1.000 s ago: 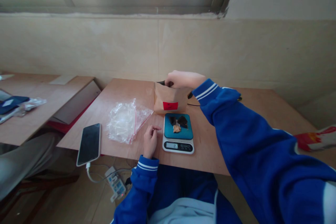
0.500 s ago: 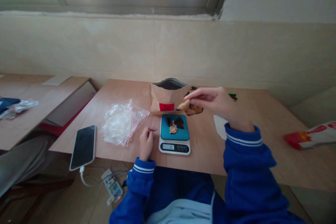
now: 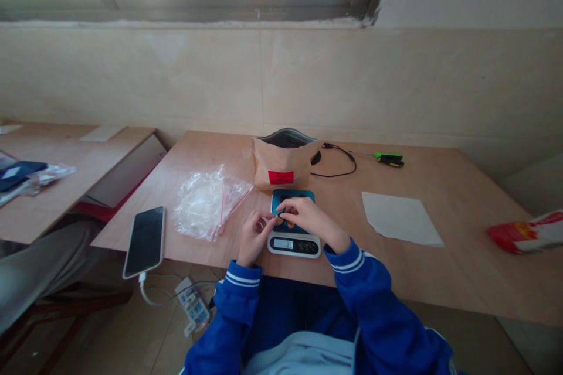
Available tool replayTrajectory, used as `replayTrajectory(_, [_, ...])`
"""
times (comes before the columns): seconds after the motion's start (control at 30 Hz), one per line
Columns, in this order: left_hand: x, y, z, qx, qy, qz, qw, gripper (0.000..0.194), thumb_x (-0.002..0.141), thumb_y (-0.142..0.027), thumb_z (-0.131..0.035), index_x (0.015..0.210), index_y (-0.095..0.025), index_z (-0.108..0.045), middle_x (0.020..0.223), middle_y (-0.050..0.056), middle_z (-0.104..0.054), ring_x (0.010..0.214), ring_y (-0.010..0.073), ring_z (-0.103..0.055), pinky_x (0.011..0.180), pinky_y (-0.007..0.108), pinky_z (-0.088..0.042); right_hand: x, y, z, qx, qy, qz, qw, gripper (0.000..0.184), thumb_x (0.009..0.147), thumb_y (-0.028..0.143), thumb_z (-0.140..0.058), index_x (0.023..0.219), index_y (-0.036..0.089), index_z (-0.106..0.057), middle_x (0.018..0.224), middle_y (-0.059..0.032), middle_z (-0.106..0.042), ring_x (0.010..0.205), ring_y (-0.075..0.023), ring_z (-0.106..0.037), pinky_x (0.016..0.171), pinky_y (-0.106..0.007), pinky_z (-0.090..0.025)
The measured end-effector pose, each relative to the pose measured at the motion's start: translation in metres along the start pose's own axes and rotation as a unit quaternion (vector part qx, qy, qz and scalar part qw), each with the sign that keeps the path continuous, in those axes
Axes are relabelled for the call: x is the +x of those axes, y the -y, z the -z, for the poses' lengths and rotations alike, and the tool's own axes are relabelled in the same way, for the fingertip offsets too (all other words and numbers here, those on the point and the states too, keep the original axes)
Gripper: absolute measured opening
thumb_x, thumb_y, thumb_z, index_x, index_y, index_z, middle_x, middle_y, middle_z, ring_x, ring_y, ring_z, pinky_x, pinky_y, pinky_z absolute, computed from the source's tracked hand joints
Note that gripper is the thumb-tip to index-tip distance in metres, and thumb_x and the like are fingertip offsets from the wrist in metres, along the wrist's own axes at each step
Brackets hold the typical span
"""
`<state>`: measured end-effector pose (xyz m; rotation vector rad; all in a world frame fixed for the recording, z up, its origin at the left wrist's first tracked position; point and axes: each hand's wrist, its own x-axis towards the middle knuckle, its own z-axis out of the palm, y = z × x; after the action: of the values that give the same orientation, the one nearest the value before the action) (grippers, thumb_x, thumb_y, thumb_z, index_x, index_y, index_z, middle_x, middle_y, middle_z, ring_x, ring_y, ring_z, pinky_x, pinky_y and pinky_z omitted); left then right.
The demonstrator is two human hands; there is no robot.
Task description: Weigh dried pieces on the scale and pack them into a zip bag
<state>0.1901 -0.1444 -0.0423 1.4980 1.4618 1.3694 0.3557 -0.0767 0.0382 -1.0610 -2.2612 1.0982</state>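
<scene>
Brown piece [image 3: 278,221], both hands [image 3: 254,237] [image 3: 311,218] (pinching), scale [image 3: 294,246] below

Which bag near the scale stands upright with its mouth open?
The brown paper bag, red-labelled, behind the scale; the clear plastic bags lie flat.

Flat-topped light brown wooden table [image 3: 466,269]: bears the items below.
White oblong scale with teal platform [image 3: 292,246]: near front edge, around the middle.
Brown paper pouch with red label [image 3: 281,158]: standing, mouth open, just behind scale.
Clear plastic bags with red seal lines [image 3: 202,205]: crumpled, left of scale.
Dark-screened rectangular phone [image 3: 144,240]: at left front edge, lower end reaching past it.
Thin black cable [image 3: 355,164]: curved, right of pouch.
Green-handled and black-handled tools [image 3: 389,162]: side by side, towards back.
White paper sheet [image 3: 400,220]: flat, right of scale.
Red-and-white packet [image 3: 528,234]: right end, partly out of view.
</scene>
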Motion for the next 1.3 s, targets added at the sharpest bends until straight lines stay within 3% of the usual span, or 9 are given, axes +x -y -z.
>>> replayTrajectory(0.17, [0.0, 0.006, -0.002, 0.019, -0.009, 0.015, 1.0, 0.025, 0.088, -0.041, -0.058, 0.085, -0.017, -0.065, 0.078, 0.002, -0.062, 0.064, 0.0116, -0.051, 0.061, 0.025, -0.04, -0.007, -0.004, 0.005, 0.021, -0.019, -0.036, 0.999, 0.021, 0.08, 0.021, -0.065, 0.1, 0.019, -0.07, 0.078, -0.0037, -0.071, 0.07, -0.0168, -0.066, 0.064, -0.027, -0.051])
replayTrajectory(0.43, [0.004, 0.005, -0.005, 0.051, -0.025, 0.031, 0.998, 0.027, 0.086, -0.042, -0.061, 0.075, -0.017, -0.06, 0.072, -0.001, -0.055, 0.061, 0.0112, -0.049, 0.061, 0.025, -0.04, -0.037, -0.036, 0.02, 0.087, -0.125, -0.099, 0.983, 0.025, 0.077, 0.029, -0.066, 0.101, 0.02, -0.068, 0.084, -0.0049, -0.071, 0.069, -0.018, -0.065, 0.064, -0.032, -0.054])
replayTrajectory(0.53, [0.004, 0.007, -0.006, 0.058, -0.012, 0.033, 0.998, 0.028, 0.088, -0.043, -0.058, 0.075, -0.018, -0.058, 0.071, 0.0, -0.056, 0.064, 0.0127, -0.051, 0.064, 0.027, -0.041, -0.05, -0.048, 0.019, 0.105, -0.162, -0.11, 0.975, 0.022, 0.075, 0.03, -0.067, 0.095, 0.021, -0.069, 0.077, -0.0048, -0.069, 0.069, -0.02, -0.065, 0.064, -0.034, -0.054])
replayTrajectory(0.7, [0.003, 0.013, -0.004, 0.04, -0.022, 0.051, 0.998, 0.035, 0.096, -0.042, -0.039, 0.076, -0.019, -0.055, 0.071, 0.001, -0.056, 0.07, 0.0152, -0.055, 0.067, 0.027, -0.041, -0.075, -0.059, 0.013, 0.144, -0.221, -0.114, 0.958, 0.027, 0.074, 0.039, -0.069, 0.093, 0.02, -0.071, 0.078, -0.0056, -0.07, 0.068, -0.0186, -0.064, 0.062, -0.031, -0.053])
replayTrajectory(0.87, [0.003, 0.014, -0.003, 0.018, -0.028, 0.077, 0.996, 0.035, 0.096, -0.042, -0.039, 0.076, -0.019, -0.055, 0.066, -0.001, -0.054, 0.065, 0.0142, -0.054, 0.064, 0.026, -0.04, -0.094, -0.066, 0.006, 0.166, -0.253, -0.134, 0.944, 0.037, 0.074, 0.049, -0.07, 0.092, 0.017, -0.072, 0.085, -0.0083, -0.073, 0.066, -0.0169, -0.062, 0.061, -0.03, -0.053])
replayTrajectory(1.3, [0.003, 0.014, -0.001, 0.003, -0.015, 0.083, 0.996, 0.035, 0.095, -0.043, -0.042, 0.076, -0.018, -0.058, 0.068, 0.001, -0.057, 0.065, 0.0141, -0.055, 0.063, 0.026, -0.042, -0.061, -0.066, -0.027, 0.19, -0.304, -0.109, 0.927, 0.034, 0.077, 0.042, -0.068, 0.1, 0.017, -0.067, 0.082, -0.0061, -0.069, 0.069, -0.0172, -0.061, 0.065, -0.031, -0.052])
